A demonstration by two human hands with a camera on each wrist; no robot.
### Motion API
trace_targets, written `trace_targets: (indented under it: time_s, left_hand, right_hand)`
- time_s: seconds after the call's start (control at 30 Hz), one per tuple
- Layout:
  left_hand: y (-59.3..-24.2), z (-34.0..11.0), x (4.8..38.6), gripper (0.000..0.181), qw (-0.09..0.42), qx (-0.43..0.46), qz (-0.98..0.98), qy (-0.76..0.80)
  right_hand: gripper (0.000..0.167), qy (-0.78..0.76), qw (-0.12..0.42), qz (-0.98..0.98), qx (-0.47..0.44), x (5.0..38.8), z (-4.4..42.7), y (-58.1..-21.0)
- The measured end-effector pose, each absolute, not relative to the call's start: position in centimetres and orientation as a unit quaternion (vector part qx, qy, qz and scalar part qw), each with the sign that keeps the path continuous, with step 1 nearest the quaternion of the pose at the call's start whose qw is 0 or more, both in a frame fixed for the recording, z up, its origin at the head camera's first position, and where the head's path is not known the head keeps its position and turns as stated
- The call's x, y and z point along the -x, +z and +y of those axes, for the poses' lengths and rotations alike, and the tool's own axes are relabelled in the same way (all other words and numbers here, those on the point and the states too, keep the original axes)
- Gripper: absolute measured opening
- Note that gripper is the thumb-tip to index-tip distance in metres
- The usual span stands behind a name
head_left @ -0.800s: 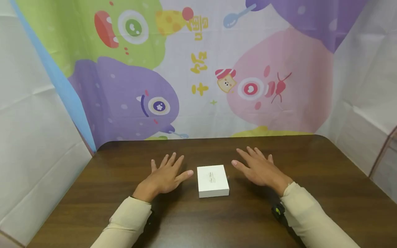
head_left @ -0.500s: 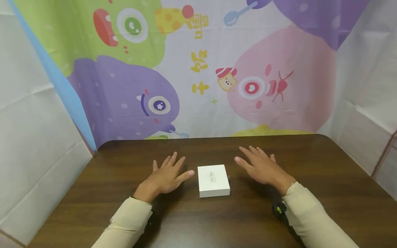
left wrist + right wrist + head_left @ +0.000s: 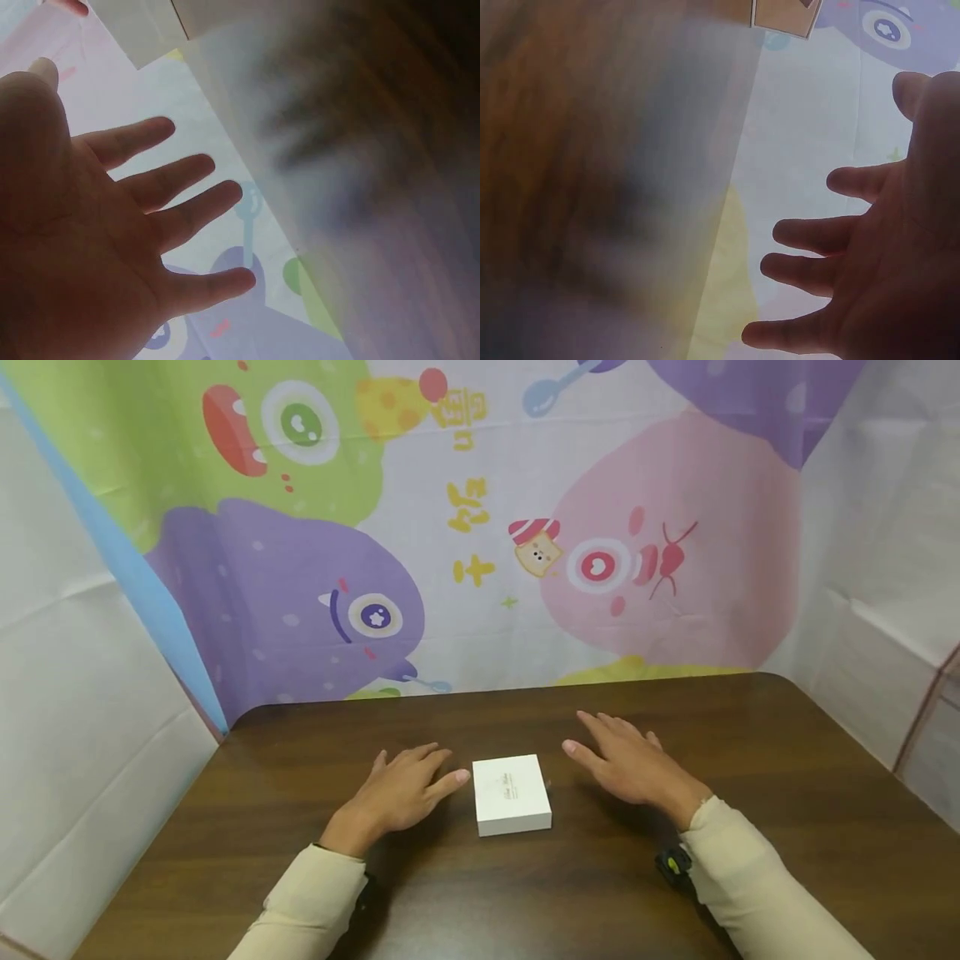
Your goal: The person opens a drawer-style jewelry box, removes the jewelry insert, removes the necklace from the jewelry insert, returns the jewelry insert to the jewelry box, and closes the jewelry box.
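Note:
A flat white box (image 3: pixel 512 789) with small print on its lid lies on the table between the two hands. My left hand (image 3: pixel 397 792) hovers to the left of the box, its thumb tip close to the box's side and its fingers spread. To the right, farther from the box, my right hand (image 3: pixel 630 767) hangs palm down with its fingers extended. Neither hand holds anything. In the left wrist view part of the white box (image 3: pixel 142 28) appears at the top, beyond the thumb. A brownish side of the box (image 3: pixel 784 16) shows at the top of the right wrist view.
The dark wooden table (image 3: pixel 495 902) reaches back to a cloth backdrop (image 3: pixel 487 643) with cartoon figures. White panels, one on the left (image 3: pixel 82 693) and one on the right (image 3: pixel 877 610), flank the table.
The left fingers have dipped lower and look more foreshortened. The right hand has shifted slightly. The whole head view has tilted a little; the box stays in place on the table.

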State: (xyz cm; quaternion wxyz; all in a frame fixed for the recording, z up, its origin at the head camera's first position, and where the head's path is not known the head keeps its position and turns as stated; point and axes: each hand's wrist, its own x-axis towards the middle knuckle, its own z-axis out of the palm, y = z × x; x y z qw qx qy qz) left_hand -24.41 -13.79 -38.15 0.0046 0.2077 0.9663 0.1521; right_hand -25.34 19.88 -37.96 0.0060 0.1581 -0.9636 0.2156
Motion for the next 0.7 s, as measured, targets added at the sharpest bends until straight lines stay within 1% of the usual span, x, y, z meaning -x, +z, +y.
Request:
trace_targets:
  time_s: [0.17, 0.3, 0.57, 0.7]
  left_hand:
    - [-38.16, -13.44, 24.14, 0.07, 0.01, -0.218, 0.965, 0.145]
    - [-38.24, -13.39, 23.96, 0.07, 0.02, -0.223, 0.963, 0.148]
    - [-38.43, -13.7, 23.91, 0.064, -0.003, -0.241, 0.956, 0.167]
    - [-38.4, -13.67, 23.68, 0.065, 0.004, -0.244, 0.954, 0.172]
  right_hand:
    - [0.081, 0.221, 0.02, -0.959, -0.175, 25.21, 19.62, -38.21]
    - [0.079, 0.227, 0.025, -0.957, -0.179, 25.15, 19.52, -38.3]
    - [0.081, 0.231, 0.023, -0.957, -0.175, 25.1, 19.29, -38.42]
    - [0.083, 0.227, 0.012, -0.96, -0.165, 24.95, 19.14, -38.37]
